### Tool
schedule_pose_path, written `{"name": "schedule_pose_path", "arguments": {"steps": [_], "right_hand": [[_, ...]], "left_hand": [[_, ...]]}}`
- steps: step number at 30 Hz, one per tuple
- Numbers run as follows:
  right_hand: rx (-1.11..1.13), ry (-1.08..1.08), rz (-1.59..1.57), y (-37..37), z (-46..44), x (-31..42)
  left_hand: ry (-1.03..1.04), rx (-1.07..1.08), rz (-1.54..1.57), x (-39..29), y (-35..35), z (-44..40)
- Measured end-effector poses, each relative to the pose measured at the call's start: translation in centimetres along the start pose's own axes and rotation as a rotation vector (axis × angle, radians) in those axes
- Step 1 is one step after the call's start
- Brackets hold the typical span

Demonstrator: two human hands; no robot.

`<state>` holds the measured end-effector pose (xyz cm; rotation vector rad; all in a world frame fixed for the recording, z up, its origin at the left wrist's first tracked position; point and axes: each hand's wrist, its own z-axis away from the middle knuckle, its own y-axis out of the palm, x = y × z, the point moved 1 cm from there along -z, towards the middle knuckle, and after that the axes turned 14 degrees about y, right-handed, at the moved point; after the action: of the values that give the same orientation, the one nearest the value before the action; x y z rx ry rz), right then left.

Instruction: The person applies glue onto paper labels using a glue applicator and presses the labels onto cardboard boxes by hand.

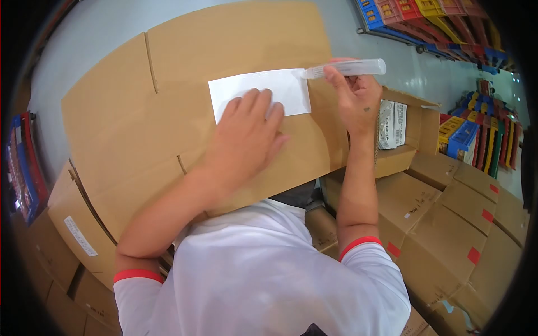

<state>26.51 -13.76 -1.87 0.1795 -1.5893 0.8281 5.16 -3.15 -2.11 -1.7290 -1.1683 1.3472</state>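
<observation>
A white sheet of paper lies on a flattened cardboard box. My left hand rests on the paper's lower part, palm down, fingers slightly bent and spread, with nothing gripped. In my right hand is a clear plastic glue bottle, held almost level between thumb and fingers. Its narrow tip points left and meets the paper's upper right corner. Part of the bottle is covered by my fingers, and the paper's lower edge is partly hidden under my left hand.
Closed cartons with red stickers stand at the lower right. An open carton beside my right forearm holds a printed package. Coloured crates are stacked at upper right; a labelled carton sits at left.
</observation>
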Motion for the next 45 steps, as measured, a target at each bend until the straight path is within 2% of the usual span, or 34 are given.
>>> {"name": "schedule_pose_path", "arguments": {"steps": [3, 6, 8, 10, 13, 15, 16, 21, 23, 27, 30, 32, 36, 39, 41, 45], "right_hand": [[0.007, 0.032, 0.182, -1.3, 1.9, 0.5], [0.108, 0.108, 0.288, -2.5, 4.2, 1.5], [0.108, 0.075, 0.267, -2.4, 4.9, 1.7], [0.101, 0.041, 0.246, -2.5, 5.2, 1.4], [0.015, 0.035, 0.113, -2.3, 4.8, 1.1], [-0.017, 0.03, -0.338, -1.8, 4.4, 2.1], [-0.003, 0.035, -0.35, -1.2, 4.5, 2.5], [0.207, -0.024, -0.178, 3.0, 5.3, 4.4], [0.297, -0.12, -0.031, 4.5, 5.6, 4.2], [0.385, -0.076, -0.136, 6.8, 6.7, 4.5], [0.464, 0.019, -0.021, 7.5, 7.3, 4.7], [0.472, -0.093, 0.014, 8.1, 7.3, 4.6], [0.437, -0.14, 0.043, 8.0, 7.2, 4.3], [0.352, -0.039, 0.095, 6.2, 6.8, 3.7], [0.167, 0.025, -0.006, 4.9, 6.3, 2.4], [0.062, 0.037, 0.058, 1.4, 4.8, 0.8]], "left_hand": [[-0.093, -0.02, 0.123, 1.7, -0.4, 0.5], [-0.023, -0.058, 0.072, 3.0, -0.2, 0.8], [0.007, 0.044, 0.0, 3.6, -0.5, 0.6], [0.017, -0.014, 0.012, 4.2, -0.7, 0.3], [0.031, -0.076, 0.013, 5.3, -1.8, -0.1], [0.018, -0.075, -0.007, 6.4, -2.7, 0.0], [0.06, -0.062, 0.037, 7.0, -3.2, 0.1], [0.103, -0.036, 0.145, 9.0, -3.6, 0.9], [0.119, -0.038, 0.203, 9.3, -3.4, 1.1], [0.11, -0.047, 0.207, 9.4, -3.2, 1.4], [0.107, -0.041, 0.203, 9.6, -3.1, 1.3], [0.118, -0.041, 0.18, 9.7, -3.0, 1.3], [0.121, -0.048, 0.188, 9.7, -2.9, 1.3], [0.117, -0.054, 0.23, 9.7, -2.7, 1.3], [0.122, -0.057, 0.224, 9.6, -2.6, 1.4], [0.127, -0.048, 0.227, 9.2, -3.0, 1.2]]}}
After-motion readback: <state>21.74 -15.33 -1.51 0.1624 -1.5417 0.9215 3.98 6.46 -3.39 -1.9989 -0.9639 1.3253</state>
